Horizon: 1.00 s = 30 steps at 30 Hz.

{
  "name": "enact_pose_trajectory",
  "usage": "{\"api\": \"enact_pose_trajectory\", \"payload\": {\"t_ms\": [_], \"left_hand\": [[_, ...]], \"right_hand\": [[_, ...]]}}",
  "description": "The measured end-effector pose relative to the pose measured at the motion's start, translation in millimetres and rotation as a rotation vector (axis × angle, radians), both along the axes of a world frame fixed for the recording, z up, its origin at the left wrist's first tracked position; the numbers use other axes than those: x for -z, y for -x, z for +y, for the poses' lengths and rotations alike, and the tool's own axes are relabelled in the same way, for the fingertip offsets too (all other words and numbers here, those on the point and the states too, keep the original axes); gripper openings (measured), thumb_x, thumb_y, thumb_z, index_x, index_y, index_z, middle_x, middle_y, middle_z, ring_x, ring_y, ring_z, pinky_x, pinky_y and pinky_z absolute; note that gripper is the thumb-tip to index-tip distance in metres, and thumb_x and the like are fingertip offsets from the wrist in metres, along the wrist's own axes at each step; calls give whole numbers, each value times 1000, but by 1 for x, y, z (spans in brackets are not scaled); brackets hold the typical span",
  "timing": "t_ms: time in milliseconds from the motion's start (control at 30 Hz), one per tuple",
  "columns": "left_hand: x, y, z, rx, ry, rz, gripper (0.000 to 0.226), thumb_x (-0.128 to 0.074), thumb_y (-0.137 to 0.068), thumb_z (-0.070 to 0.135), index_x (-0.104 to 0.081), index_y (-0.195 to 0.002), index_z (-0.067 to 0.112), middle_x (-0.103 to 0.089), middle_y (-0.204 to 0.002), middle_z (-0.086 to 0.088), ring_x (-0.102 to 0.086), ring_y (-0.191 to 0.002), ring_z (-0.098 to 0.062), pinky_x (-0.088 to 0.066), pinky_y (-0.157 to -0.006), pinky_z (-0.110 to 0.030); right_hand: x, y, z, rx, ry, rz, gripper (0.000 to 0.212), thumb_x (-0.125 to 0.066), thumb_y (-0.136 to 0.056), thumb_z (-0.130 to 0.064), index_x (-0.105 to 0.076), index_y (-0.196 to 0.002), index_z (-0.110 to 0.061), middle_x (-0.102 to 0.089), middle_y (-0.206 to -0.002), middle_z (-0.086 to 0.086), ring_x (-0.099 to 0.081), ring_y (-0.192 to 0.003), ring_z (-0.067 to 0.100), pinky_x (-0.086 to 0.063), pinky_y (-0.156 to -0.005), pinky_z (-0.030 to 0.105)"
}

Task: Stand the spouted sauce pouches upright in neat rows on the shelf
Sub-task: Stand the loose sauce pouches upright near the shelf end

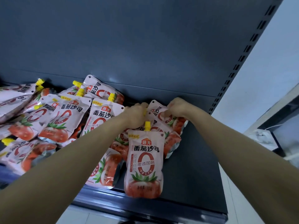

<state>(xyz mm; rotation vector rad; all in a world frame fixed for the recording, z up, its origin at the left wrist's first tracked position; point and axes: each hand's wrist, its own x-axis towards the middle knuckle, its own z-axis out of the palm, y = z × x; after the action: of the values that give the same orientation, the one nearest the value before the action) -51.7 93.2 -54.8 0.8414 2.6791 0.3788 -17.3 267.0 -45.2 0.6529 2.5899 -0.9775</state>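
While the rear pouch (159, 113) was gripped by both the left hand (136, 114) and the right hand (175, 107), its long axis was tilted leftward against the shelf (194, 167) back.

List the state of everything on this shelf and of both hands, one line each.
Front pouch: upright at the shelf edge, yellow cap on.
Rear pouch: tilted, gripped at its top by both hands.
Left pile: pouches lying and leaning in disorder, caps on.
Left hand: closed on the rear pouch's spout.
Right hand: pinching the rear pouch's top corner.
Shelf: bare on its right side.
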Motion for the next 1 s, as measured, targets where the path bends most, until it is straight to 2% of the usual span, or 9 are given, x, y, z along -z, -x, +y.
{"api": "enact_pose_trajectory", "payload": {"t_ms": [200, 267, 300, 367, 500, 633, 767, 867, 1000], "left_hand": [[4, 14, 6, -58, -23, -214, 77, -60, -87, 25, -14, -148, 12, -50, -135, -16, -54, -115, -29, -46, -95, -35], [5, 17, 7, -80, -31, -202, 74, -63, -85, 26, -22, -144, 8, -48, -137, -16, -52, -117, -28, -44, -90, -32], [5, 18, 8, -96, -43, -191, 72, -65, -84, 25, -27, -142, 7, -48, -136, -15, -53, -116, -28, -44, -89, -32], [6, 20, 9, -150, -89, -199, 68, -69, -81, 22, -36, -137, 3, -52, -132, -16, -54, -113, -29, -45, -87, -32], [-1, 21, 10, -163, -134, -279, 49, -74, -77, 20, -57, -119, 0, -64, -102, -12, -60, -85, -22, -47, -73, -29], [-13, 22, 11, -136, -131, -367, 34, -75, -76, 22, -67, -105, 5, -68, -91, -7, -64, -75, -17, -49, -63, -24], [-27, 18, 18, -81, -121, -271, 30, -70, -80, 19, -66, -106, 5, -66, -99, -7, -63, -90, -23, -52, -75, -31], [-36, 17, 25, -49, -176, -225, 17, -72, -77, 13, -68, -93, 8, -61, -86, -2, -58, -83, -19, -46, -68, -25], [-47, 17, 34, 0, -247, -78, 15, -64, -79, 5, -59, -68, 15, -60, -73, -2, -56, -71, -19, -45, -60, -24]], "right_hand": [[-18, -18, 15, 157, -14, 151, 29, -71, -80, -8, -66, -106, 3, -69, -108, 21, -66, -104, 35, -54, -86, 37], [-21, -24, 22, 212, 19, 219, 8, -65, -82, -4, -67, -90, -4, -66, -101, 22, -62, -109, 39, -51, -81, 36], [-21, -27, 25, 237, 35, 251, 10, -63, -83, -4, -62, -76, -12, -63, -94, 19, -62, -110, 40, -50, -76, 34], [-17, -30, 29, 284, 70, 302, 29, -63, -84, -5, -50, -63, -21, -58, -89, 11, -63, -107, 39, -47, -66, 30], [-18, -36, 35, 392, 157, 454, 33, -63, -86, -5, -49, -62, -22, -61, -81, 2, -62, -79, 21, -50, -63, 28], [-15, -41, 39, 404, 311, 556, 34, -59, -89, 1, -48, -65, -21, -50, -65, -3, -51, -60, 10, -46, -57, 25], [-13, -47, 40, 441, 373, 589, 30, -57, -92, -1, -47, -70, -19, -56, -65, -3, -57, -60, 9, -52, -54, 22], [-16, -48, 44, 466, 388, 589, 30, -55, -89, 7, -51, -73, -19, -63, -74, 0, -63, -71, 16, -57, -67, 35], [-23, -50, 46, 415, 398, 549, 25, -58, -85, 9, -61, -86, -15, -61, -77, 0, -60, -71, 15, -52, -57, 23]]}}
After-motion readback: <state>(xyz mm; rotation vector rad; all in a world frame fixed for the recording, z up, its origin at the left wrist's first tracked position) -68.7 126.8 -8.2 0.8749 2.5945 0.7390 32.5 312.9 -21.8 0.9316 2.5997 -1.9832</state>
